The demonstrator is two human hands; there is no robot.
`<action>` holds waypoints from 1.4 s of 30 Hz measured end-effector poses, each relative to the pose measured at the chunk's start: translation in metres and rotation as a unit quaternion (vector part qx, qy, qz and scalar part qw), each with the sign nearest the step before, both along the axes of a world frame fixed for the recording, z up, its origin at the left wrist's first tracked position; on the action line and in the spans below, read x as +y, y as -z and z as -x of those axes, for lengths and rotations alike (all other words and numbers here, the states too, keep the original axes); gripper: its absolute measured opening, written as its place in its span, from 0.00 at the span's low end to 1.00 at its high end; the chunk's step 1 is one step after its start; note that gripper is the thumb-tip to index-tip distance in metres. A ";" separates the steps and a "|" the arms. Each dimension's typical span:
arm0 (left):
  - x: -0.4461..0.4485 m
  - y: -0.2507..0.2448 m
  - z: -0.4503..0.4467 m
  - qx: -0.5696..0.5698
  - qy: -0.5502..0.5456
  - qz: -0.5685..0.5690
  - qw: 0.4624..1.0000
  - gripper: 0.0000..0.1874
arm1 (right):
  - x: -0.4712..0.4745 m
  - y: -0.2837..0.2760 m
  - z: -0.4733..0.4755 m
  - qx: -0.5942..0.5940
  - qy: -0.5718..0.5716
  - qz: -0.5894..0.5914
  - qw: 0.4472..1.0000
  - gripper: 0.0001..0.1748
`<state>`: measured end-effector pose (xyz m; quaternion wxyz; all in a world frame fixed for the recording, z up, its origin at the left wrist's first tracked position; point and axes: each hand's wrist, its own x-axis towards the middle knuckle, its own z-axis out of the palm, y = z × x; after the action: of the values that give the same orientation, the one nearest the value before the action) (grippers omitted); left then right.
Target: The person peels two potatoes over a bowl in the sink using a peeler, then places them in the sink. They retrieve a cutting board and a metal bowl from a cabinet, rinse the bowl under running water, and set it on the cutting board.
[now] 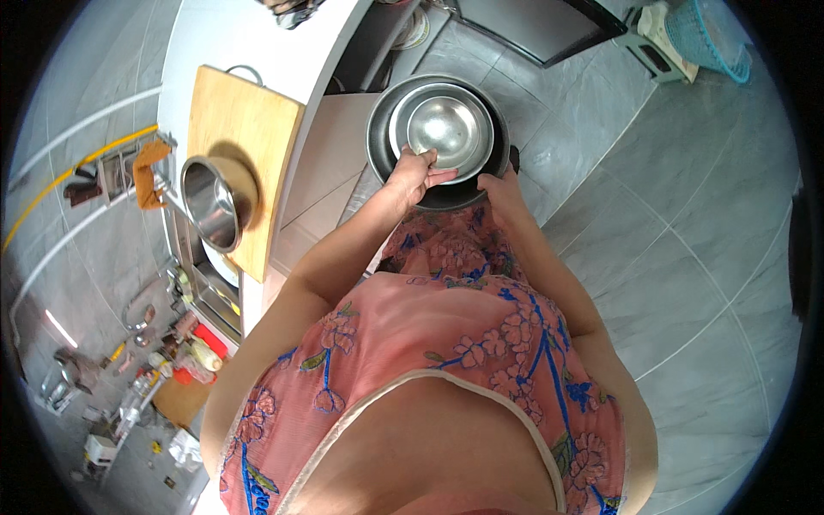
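Observation:
Several round metal bowls sit nested one inside another in front of my body. The outermost is a wide dark-walled metal basin (380, 138); within it lies a medium steel bowl (399, 122). A small shiny steel bowl (450, 129) is innermost. My left hand (415, 177) pinches the near left rim of the small bowl, thumb on its inside, fingers stretched over the medium bowl's edge. Gripping the near right rim of the basin is my right hand (503, 193). What supports the basin from below is hidden.
A deep steel pot (215, 203) lies tilted on a wooden cutting board (241, 122) on the white counter (290, 42) at left. Beyond it are a sink (215, 293) and an orange cloth (149, 174). A dark-framed open door (541, 29) and blue basket (702, 38) stand ahead right.

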<state>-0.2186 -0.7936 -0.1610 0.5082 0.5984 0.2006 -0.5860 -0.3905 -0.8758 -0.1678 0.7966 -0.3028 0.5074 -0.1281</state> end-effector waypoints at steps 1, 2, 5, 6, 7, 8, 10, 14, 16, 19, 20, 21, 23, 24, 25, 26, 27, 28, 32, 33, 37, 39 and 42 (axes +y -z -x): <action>-0.002 0.003 0.006 0.003 -0.008 0.010 1.000 0.27 | -0.001 -0.001 0.004 0.014 -0.001 0.000 1.000 0.32; -0.003 0.009 0.010 0.012 -0.005 0.036 0.999 0.28 | -0.002 0.003 0.005 0.037 -0.001 -0.008 0.999 0.33; -0.018 0.014 0.018 0.052 -0.013 0.033 0.998 0.31 | -0.014 0.017 0.007 0.015 -0.007 0.001 1.000 0.34; -0.024 0.014 0.019 0.045 -0.023 0.021 0.998 0.35 | -0.019 0.023 0.005 0.021 -0.009 -0.018 1.000 0.35; -0.029 0.013 0.021 -0.002 -0.026 -0.014 1.000 0.30 | -0.024 0.031 0.002 0.024 -0.013 -0.034 0.999 0.36; -0.032 0.009 0.020 -0.099 0.037 -0.031 0.994 0.32 | -0.032 0.039 -0.004 0.026 -0.019 -0.049 0.998 0.37; -0.028 -0.001 0.017 -0.289 0.152 -0.044 0.944 0.37 | -0.045 0.057 -0.022 0.038 -0.033 -0.060 0.997 0.40; 0.017 -0.032 0.009 -0.473 0.271 0.066 0.836 0.35 | -0.065 0.094 -0.089 0.037 -0.035 0.019 0.998 0.41; 0.041 -0.043 0.013 -0.421 0.261 0.047 0.867 0.33 | -0.075 0.107 -0.120 0.024 -0.034 0.012 0.999 0.43; 0.069 -0.045 0.014 -0.393 0.265 0.040 0.880 0.28 | -0.082 0.125 -0.171 0.012 -0.063 -0.006 0.998 0.45; 0.078 -0.047 0.014 -0.384 0.279 0.024 0.880 0.27 | -0.085 0.130 -0.188 0.020 -0.086 0.031 0.996 0.49; 0.087 -0.048 0.013 -0.376 0.292 0.008 0.879 0.27 | -0.083 0.135 -0.202 -0.019 -0.064 -0.020 0.998 0.51; 0.102 -0.049 0.011 -0.365 0.304 -0.014 0.880 0.26 | -0.083 0.144 -0.228 -0.023 -0.051 -0.034 0.998 0.52; 0.108 -0.049 0.009 -0.364 0.301 -0.020 0.881 0.26 | -0.080 0.148 -0.241 -0.010 -0.022 -0.032 0.999 0.34; 0.116 -0.050 0.006 -0.357 0.292 -0.026 0.887 0.26 | -0.078 0.150 -0.251 -0.012 -0.028 -0.028 0.999 0.33; 0.122 -0.050 0.003 -0.351 0.275 -0.030 0.894 0.25 | -0.079 0.154 -0.261 -0.007 -0.037 -0.028 0.999 0.33; 0.128 -0.051 0.001 -0.341 0.265 -0.039 0.901 0.24 | -0.079 0.155 -0.271 0.015 -0.048 -0.033 0.998 0.33; 0.134 -0.052 -0.001 -0.329 0.253 -0.046 0.909 0.24 | -0.082 0.156 -0.277 -0.018 -0.095 -0.034 0.995 0.52; 0.150 -0.052 -0.005 -0.321 0.259 -0.071 0.908 0.22 | -0.087 0.156 -0.307 -0.009 -0.098 -0.004 0.995 0.45; 0.153 -0.052 -0.004 -0.318 0.256 -0.071 0.910 0.22 | -0.088 0.157 -0.314 -0.021 -0.098 -0.003 0.995 0.46; 0.170 -0.054 -0.003 -0.302 0.237 -0.063 0.921 0.21 | -0.087 0.166 -0.335 -0.073 -0.124 0.015 0.990 0.62; 0.181 -0.055 -0.004 -0.300 0.240 -0.073 0.920 0.20 | -0.087 0.159 -0.331 -0.036 -0.150 0.071 0.986 0.65; 0.200 -0.056 -0.008 -0.296 0.224 -0.054 0.927 0.19 | -0.111 0.114 -0.288 0.092 -0.227 0.476 0.845 0.53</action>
<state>-0.2105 -0.5940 -0.1053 0.3669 0.8003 -0.0671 -0.4694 -0.1022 -0.9868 -0.2819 0.5110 -0.7619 0.3721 -0.1413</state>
